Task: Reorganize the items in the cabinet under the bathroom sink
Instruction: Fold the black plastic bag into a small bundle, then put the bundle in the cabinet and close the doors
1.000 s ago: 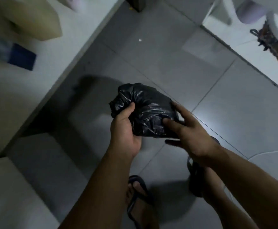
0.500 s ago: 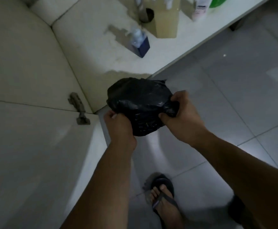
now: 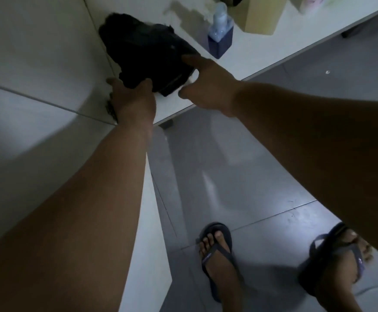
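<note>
On cabinet floor, black bag lengthwise toward back-left corner, between both hands.

Black plastic bag: bundled, lying on the white cabinet floor against the left inner wall. Left hand: holds the bag's near lower edge, thumb on top. Right hand: forefinger touching the bag's right side, the other fingers curled clear of it. Blue bottle: upright, just right of the bag, apart from it. Beige box: behind the bottle. Grey tiled floor: two feet in dark flip-flops.
</note>
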